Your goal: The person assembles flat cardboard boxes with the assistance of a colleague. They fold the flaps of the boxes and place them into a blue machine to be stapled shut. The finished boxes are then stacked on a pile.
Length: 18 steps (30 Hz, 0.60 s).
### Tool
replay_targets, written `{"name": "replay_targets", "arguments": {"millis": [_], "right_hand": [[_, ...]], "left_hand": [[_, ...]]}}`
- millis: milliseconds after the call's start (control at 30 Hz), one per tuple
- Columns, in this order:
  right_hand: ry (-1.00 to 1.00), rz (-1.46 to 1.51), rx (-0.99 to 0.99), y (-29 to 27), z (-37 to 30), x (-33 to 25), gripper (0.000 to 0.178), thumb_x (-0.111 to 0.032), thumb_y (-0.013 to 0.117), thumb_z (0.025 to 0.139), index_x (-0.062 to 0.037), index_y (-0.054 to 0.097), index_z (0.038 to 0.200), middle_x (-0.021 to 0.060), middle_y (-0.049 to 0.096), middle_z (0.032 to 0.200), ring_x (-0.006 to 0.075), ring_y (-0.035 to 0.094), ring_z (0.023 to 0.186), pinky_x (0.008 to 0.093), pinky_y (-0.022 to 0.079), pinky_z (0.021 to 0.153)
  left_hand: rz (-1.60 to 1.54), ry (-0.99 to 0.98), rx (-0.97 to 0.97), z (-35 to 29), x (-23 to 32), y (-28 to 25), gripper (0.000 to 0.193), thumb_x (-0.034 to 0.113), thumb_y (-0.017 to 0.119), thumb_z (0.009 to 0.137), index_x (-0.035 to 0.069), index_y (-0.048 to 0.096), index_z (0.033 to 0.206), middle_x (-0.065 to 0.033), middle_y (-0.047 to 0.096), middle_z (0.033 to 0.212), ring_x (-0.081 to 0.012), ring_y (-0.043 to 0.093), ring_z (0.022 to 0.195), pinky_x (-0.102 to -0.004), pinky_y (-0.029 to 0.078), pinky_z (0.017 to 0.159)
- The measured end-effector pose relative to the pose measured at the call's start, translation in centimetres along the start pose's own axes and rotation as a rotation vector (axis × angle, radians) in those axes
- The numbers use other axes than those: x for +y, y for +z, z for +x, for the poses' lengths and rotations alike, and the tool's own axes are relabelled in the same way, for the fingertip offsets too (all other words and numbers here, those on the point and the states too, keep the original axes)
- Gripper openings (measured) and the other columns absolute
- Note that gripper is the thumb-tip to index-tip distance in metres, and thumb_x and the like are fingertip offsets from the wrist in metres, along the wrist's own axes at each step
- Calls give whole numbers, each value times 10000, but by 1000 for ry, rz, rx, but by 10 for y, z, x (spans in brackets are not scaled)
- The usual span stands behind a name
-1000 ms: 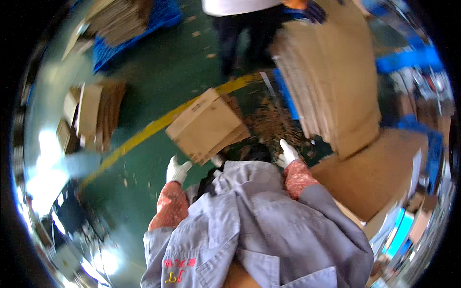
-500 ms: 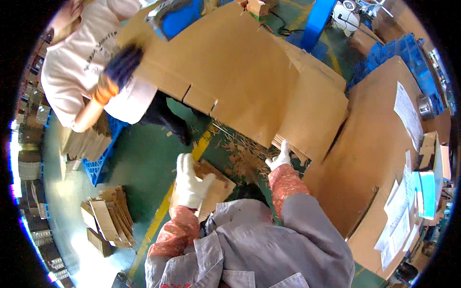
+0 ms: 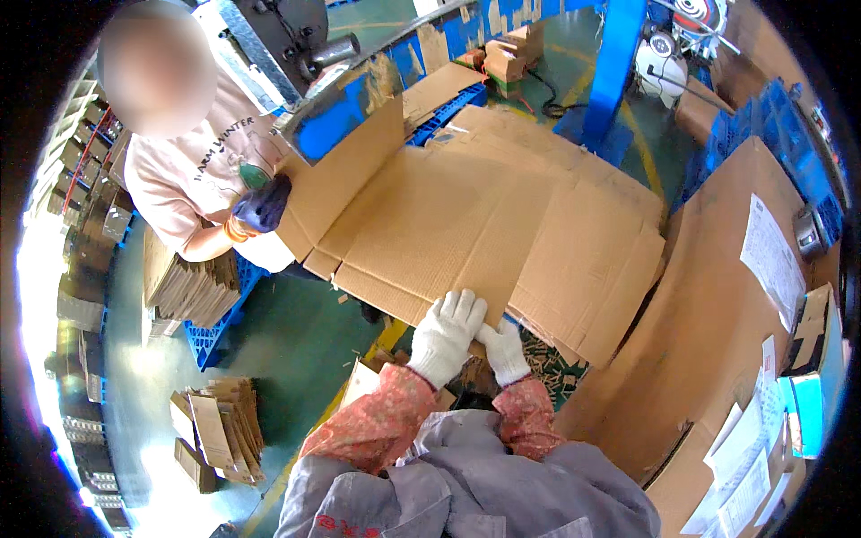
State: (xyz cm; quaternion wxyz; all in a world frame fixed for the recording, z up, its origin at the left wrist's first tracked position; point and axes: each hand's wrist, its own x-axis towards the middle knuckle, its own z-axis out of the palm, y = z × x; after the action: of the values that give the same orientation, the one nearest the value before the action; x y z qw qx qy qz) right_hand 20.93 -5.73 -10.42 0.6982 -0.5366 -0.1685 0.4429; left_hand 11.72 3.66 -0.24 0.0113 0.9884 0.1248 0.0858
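A large brown cardboard sheet [image 3: 421,224] lies across a stack of flat cardboard [image 3: 587,278] in front of me. My left hand [image 3: 447,336], in a white knit glove, rests on the sheet's near edge with its fingers stretched out on top. Right beside it, my right hand [image 3: 505,350], gloved alike, pinches that edge near a crease; some of its fingers are hidden. At the sheet's far left end a panel stands folded up. A co-worker's dark-gloved hand [image 3: 262,204] holds this panel.
A blue machine post [image 3: 614,76] stands beyond the stack. To my right is a large cardboard surface [image 3: 673,332] with papers [image 3: 740,439] on it. Cardboard bundles [image 3: 220,426] lie on the floor at left, near a blue pallet [image 3: 211,332]. Scraps litter the floor below my hands.
The sheet has come down flatter onto the stack, and its left panel now stands up. My left hand has moved right and forward onto its edge; my right hand has come closer beside it.
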Motion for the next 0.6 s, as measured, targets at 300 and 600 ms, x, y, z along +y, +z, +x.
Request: {"name": "replay_targets", "arguments": {"millis": [300,600], "right_hand": [[-929,37,228,-66,72,-145,283,-197,577,1004,5,634,1193,96,657,1188,238,640,1028,380,524,879],[-701,-130,152,-83,212,-287,807,-357,751,904,-1,347,1505,136,473,1431,237,503,1266,367,420,1033]], "left_hand": [[-689,-638,481,-13,-16,-96,285,252,744,873,93,744,1109,-135,747,928,-266,730,868,-343,552,794],[-1575,-675,817,-36,-2,-171,345,192,693,957,-15,645,1230,-64,711,1093,-147,648,978,-317,514,878]]}}
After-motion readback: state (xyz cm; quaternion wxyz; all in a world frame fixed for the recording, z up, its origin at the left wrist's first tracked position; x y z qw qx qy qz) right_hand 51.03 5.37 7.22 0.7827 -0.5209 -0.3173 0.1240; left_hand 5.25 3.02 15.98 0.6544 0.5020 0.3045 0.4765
